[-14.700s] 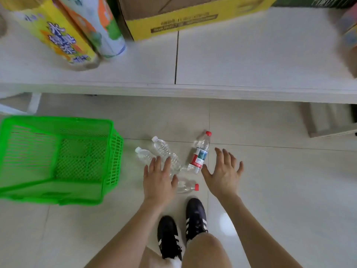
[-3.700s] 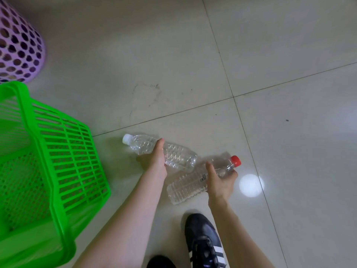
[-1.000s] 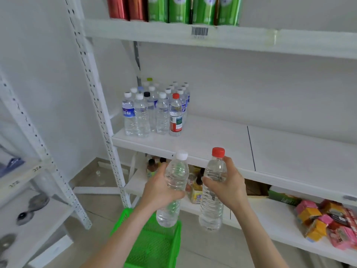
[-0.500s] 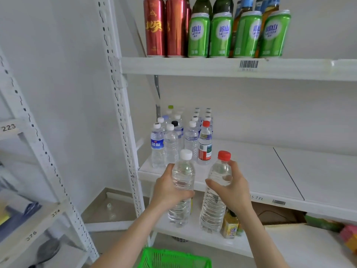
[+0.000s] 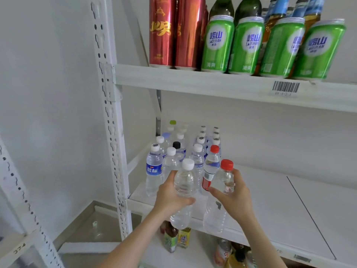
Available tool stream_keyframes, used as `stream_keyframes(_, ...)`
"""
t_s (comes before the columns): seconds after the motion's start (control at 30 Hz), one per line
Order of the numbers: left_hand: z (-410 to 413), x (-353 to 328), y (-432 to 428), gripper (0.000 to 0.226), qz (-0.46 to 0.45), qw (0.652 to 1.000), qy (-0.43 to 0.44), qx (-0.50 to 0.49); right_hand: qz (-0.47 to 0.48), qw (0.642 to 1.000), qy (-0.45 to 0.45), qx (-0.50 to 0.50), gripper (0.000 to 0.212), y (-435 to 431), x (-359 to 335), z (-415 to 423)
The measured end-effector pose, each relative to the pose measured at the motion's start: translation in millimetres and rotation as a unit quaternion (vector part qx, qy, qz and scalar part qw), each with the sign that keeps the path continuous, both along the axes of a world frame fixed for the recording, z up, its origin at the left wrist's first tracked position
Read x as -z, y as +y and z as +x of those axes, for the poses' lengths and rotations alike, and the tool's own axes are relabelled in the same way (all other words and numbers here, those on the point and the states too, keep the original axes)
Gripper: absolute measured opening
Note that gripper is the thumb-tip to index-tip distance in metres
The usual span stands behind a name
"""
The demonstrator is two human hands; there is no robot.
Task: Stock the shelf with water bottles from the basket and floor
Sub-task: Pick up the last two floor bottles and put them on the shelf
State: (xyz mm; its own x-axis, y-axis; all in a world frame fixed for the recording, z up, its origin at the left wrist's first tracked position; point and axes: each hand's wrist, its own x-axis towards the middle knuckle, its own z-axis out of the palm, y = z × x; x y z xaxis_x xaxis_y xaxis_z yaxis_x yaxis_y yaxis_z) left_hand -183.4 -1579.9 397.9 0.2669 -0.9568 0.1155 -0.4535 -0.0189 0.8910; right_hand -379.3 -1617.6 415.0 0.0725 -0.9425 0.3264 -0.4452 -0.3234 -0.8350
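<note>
left hand (image 5: 172,198) grasps white-capped bottle (image 5: 184,182) | right hand (image 5: 234,203) grasps red-capped bottle (image 5: 224,180) | I fear knocking over standing bottles (image 5: 154,169) at 12 o'clock

Two water bottles held upright at the front edge of the shelf (image 5: 274,202).
Left hand (image 5: 170,198) grips the white-capped bottle (image 5: 184,183); right hand (image 5: 234,203) grips the red-capped bottle (image 5: 224,180). They are side by side, just before the standing bottles (image 5: 154,171) at the shelf's left end. Red cans (image 5: 162,31) and green cans (image 5: 217,43) occupy the upper shelf (image 5: 193,80).
</note>
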Motion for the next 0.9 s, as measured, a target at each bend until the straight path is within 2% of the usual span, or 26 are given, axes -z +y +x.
stream_keyframes(0.17,-1.3,12.5,-36.0,0.076,-0.013,1.0,0.003,0.003,-0.007,1.0,-0.004,-0.001,0.061,-39.6,7.7,5.5)
stream_keyframes(0.4,-1.5,34.0,-68.2,0.075,-0.014,1.0,0.013,0.002,0.015,1.0,0.005,0.012,0.069,-77.8,39.0,13.6)
stream_keyframes(0.7,4.2,50.8,-80.9,0.085,-0.009,0.999,0.021,0.023,0.04,0.999,-0.014,0.018,0.084,-91.6,54.2,21.4)
stream_keyframes(0.9,10.9,90.8,-63.0,0.076,0.004,0.999,0.037,0.018,0.068,0.997,-0.022,0.015,0.077,-86.3,67.4,14.0)
